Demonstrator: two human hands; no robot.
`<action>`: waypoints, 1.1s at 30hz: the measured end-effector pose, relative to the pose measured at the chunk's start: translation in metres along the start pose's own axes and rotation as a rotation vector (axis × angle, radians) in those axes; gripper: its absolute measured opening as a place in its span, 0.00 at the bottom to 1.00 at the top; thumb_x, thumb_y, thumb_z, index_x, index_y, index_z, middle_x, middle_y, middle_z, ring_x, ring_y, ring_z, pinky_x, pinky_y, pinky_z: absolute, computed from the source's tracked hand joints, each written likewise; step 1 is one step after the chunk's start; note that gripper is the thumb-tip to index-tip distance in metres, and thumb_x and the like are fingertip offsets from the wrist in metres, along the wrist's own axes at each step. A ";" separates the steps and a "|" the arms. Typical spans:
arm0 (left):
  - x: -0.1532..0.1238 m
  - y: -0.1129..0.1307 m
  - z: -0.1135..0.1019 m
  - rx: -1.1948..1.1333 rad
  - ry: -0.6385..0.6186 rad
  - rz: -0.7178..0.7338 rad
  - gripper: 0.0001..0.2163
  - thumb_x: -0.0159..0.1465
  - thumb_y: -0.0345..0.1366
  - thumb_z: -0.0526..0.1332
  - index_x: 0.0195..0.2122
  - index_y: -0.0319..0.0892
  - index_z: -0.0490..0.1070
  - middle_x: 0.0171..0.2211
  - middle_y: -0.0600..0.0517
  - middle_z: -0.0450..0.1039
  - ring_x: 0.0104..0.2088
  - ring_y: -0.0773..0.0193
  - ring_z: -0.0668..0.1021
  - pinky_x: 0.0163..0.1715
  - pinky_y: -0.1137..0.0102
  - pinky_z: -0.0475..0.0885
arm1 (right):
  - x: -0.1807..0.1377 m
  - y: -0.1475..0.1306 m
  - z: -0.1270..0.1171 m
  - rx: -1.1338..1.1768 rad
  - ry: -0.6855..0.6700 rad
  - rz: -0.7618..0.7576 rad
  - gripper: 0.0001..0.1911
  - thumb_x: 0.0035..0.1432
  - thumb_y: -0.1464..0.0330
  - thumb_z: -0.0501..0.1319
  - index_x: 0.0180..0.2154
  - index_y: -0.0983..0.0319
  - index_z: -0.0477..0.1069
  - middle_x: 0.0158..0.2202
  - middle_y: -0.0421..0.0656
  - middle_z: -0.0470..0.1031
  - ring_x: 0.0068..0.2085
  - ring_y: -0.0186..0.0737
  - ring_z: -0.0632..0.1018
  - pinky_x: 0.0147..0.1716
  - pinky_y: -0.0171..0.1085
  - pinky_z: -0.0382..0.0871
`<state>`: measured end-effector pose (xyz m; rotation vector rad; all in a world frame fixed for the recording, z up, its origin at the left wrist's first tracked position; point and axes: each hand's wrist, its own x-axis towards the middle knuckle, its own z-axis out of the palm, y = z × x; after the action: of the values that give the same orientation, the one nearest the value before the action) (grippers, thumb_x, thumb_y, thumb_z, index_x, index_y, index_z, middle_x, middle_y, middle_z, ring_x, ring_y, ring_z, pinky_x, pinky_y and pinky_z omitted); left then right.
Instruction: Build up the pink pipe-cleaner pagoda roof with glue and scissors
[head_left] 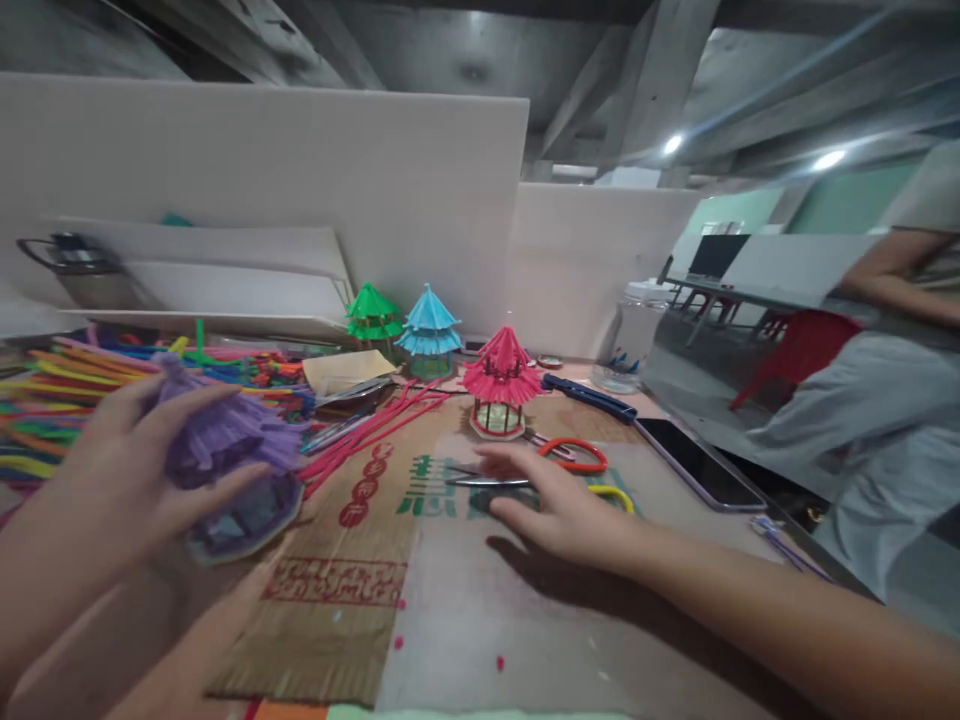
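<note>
On the left, my left hand (142,480) is closed around a small purple pavilion model (232,430) with a fringed, tiered roof, tilted and partly covered by my fingers. My right hand (555,510) hovers over the middle of the work surface, thumb and fingers apart, with nothing between them. Close to its fingertips lie silver scissor blades (487,481). An orange-red scissor handle (574,455) and a yellow handle (613,497) show behind that hand. Just beyond stands a pink-red pavilion model (501,385), upright and apart from my fingers.
Green (373,315) and blue (428,335) pavilion models stand at the back. Colourful pipe cleaners (82,380) pile up left; pink ones (375,435) lie mid-table. A navy-handled tool (589,397), phone (701,462) and clear jar (628,335) are right. A person (885,400) is beyond.
</note>
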<state>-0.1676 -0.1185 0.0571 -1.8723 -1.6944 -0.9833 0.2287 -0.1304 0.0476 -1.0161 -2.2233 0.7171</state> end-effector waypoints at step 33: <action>0.179 0.099 0.157 -0.400 -0.095 0.263 0.29 0.59 0.39 0.67 0.60 0.39 0.64 0.59 0.40 0.62 0.62 0.50 0.66 0.65 0.56 0.58 | -0.011 0.011 0.002 0.012 -0.054 0.114 0.23 0.61 0.68 0.57 0.58 0.60 0.66 0.50 0.50 0.76 0.51 0.46 0.77 0.53 0.48 0.72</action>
<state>-0.0367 0.0990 0.1010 -2.3569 -1.3212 -1.2044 0.2382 -0.1333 0.0358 -1.1370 -2.2180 0.8162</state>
